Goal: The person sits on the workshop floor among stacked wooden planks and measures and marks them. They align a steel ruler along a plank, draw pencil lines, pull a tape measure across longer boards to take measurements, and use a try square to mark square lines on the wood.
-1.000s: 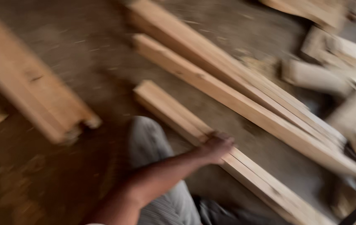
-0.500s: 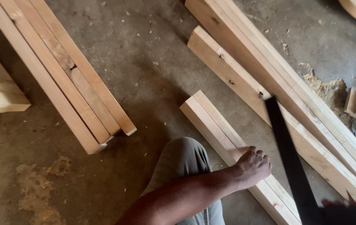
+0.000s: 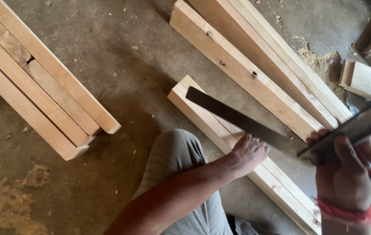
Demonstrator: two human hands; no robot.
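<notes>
Item: squared timber length (image 3: 220, 130), pale softwood, lying flat on the floor at centre beside the person's knee (image 3: 174, 152). No cut or mark shows on it; by that, the work looks barely started.
Left hand (image 3: 249, 150): closed, knuckles pressed on the timber's top face.
Right hand (image 3: 346, 174): gripping a dark metal square (image 3: 255, 124), its long flat blade laid across the timber.
Also: stacked timbers (image 3: 42, 82) far left; longer boards (image 3: 259, 65) far right; sawdust (image 3: 320, 58); rough, dusty concrete floor (image 3: 120, 56).
</notes>
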